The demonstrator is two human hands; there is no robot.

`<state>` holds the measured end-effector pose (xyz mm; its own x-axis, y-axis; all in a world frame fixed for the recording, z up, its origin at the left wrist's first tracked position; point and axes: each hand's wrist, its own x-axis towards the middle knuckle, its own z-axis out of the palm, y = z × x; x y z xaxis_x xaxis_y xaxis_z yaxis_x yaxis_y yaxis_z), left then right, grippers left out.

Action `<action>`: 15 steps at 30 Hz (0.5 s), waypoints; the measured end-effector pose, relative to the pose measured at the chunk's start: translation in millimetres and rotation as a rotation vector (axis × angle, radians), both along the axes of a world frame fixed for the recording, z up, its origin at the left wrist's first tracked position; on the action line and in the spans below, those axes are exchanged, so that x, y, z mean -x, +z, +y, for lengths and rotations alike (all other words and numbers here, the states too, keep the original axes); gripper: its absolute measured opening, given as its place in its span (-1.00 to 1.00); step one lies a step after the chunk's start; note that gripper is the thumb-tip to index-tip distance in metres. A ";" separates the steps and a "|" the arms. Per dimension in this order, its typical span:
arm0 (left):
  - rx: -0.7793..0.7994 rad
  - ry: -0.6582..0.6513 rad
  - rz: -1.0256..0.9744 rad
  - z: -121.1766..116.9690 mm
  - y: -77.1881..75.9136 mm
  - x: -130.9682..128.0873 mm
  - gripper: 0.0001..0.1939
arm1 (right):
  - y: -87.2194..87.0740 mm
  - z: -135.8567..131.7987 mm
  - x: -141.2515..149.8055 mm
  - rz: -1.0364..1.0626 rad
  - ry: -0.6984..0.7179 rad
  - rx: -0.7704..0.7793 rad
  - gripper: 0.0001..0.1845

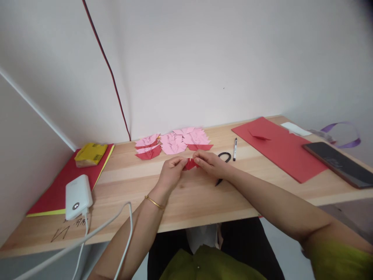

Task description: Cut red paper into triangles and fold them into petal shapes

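Between my two hands is a small folded red paper piece point(190, 164), held just above the wooden table. My left hand point(172, 169) pinches its left side with thumb and finger. On its right side my right hand point(210, 163) is closed in the same kind of pinch. Fingers cover much of the paper. Just beyond my hands lie folded pink paper pieces point(173, 144) in overlapping groups, with folded red pieces point(148, 153) among them. Black-handled scissors point(225, 156) lie partly under my right hand and forearm.
A marker pen point(235, 149) lies right of the scissors. Farther right are red paper sheets point(279, 149) and a dark phone point(340, 163). At left, a white power bank point(78, 196) and a yellow packet point(91, 154) rest on red sheets. A white cable point(101, 225) crosses my left forearm.
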<state>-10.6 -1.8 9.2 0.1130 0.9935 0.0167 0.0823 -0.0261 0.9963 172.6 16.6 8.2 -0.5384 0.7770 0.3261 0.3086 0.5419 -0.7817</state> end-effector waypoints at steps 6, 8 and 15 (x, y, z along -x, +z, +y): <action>0.072 -0.007 -0.158 2.0 -4.7 0.2 -0.74 | -4.0 1.8 0.2 -0.040 -0.019 -0.054 -0.76; 0.073 -0.041 -0.141 1.3 -4.8 0.0 -0.75 | -5.1 1.4 0.3 -0.053 0.011 -0.062 -0.79; 0.067 -0.113 0.034 0.6 -4.5 2.2 -0.78 | -7.1 -2.4 1.8 -0.110 0.091 -0.020 -0.83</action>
<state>-12.8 -1.2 4.7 0.2237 0.9731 -0.0548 0.1165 0.0291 0.9928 170.8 14.2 1.0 -0.6397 0.7174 0.2758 0.3411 0.5866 -0.7346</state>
